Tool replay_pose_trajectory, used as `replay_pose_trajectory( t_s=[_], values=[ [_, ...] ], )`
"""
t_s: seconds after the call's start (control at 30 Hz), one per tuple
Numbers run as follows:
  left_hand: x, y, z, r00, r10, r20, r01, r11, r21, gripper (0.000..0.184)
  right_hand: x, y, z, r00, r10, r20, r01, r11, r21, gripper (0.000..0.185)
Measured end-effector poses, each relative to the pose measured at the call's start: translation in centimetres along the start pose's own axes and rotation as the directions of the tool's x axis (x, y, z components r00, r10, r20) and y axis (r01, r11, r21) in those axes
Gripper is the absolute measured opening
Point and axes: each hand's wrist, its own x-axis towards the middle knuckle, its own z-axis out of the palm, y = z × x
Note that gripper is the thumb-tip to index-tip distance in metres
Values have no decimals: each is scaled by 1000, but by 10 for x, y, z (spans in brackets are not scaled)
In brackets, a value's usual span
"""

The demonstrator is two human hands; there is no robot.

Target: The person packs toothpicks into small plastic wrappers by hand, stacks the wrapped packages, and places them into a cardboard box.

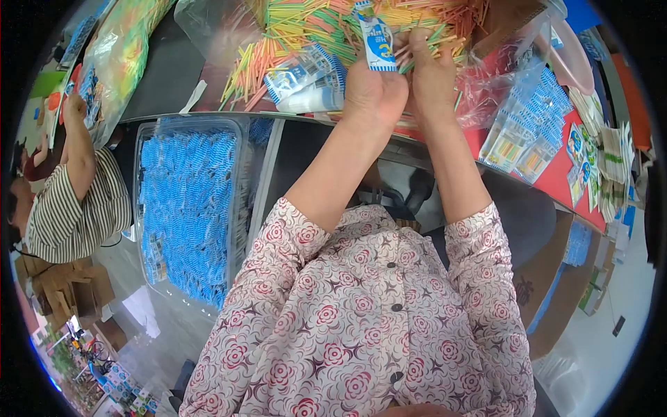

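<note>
My left hand (372, 90) is closed on a small blue-and-white printed packet (379, 45), which stands up from its fingers. Close beside it on the right, my right hand (432, 78) has its fingers bent in among thin coloured sticks (306, 28), pinching some of them; its fingertips are partly hidden. The sticks, in yellow, orange, pink and green, lie in a big loose heap on the table beyond both hands. More blue-striped clear packets (309, 73) rest on the table to the left of my left hand.
A clear plastic tub (240, 181) full of blue-striped packets stands below the table edge at left. At right, packet sheets (528, 118) and paper stacks (615, 167) lie on the red tabletop (549, 187). Another person in a striped shirt (83, 208) works at far left.
</note>
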Motion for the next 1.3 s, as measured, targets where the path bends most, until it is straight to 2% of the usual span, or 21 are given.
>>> replay_pose_trajectory(
  t_s=[0.1,0.23,0.4,0.5,0.63,0.8,0.9,0.93,1.03,1.2,1.23,1.27,1.3],
  values=[
    [-2,-6,7,995,25,-100,-27,1000,-11,22,-3,5,-2,999,-4,37,-3,983,184,18],
    [-4,-1,6,1000,29,2,-29,993,114,23,-2,5,-2,1000,24,3,-24,962,271,20],
    [-4,1,13,991,63,-121,-63,998,6,20,-11,-8,3,995,77,59,-91,958,270,22],
    [-2,0,8,1000,-12,24,13,999,-49,18,-13,-5,0,992,59,110,-92,941,326,25],
    [0,-1,6,998,-8,-57,9,1000,18,15,-7,-2,-3,994,78,79,-101,935,340,27],
    [16,-7,-14,999,30,15,-30,999,-25,12,-2,11,-11,987,-2,161,-77,871,485,27],
    [21,-6,-17,998,58,-2,-58,989,-139,9,-16,0,1,998,64,21,-67,950,305,25],
    [21,-7,-17,998,57,-3,-57,989,-140,9,-15,0,-2,998,64,19,-67,950,303,25],
    [17,-4,-5,997,36,-68,-42,996,-78,9,-7,-5,-11,978,141,153,-186,924,335,26],
    [12,14,10,998,48,47,-50,998,27,8,7,-11,-23,970,18,240,-110,921,374,20],
    [13,17,6,995,95,-9,-94,992,89,7,18,0,-36,961,-74,267,32,987,160,17],
    [14,19,4,988,144,-61,-134,979,153,6,28,10,-46,937,-157,313,184,981,-59,14],
    [14,23,4,974,196,-110,-169,961,219,6,29,8,-45,900,-223,375,334,904,-265,12]
  ],
)
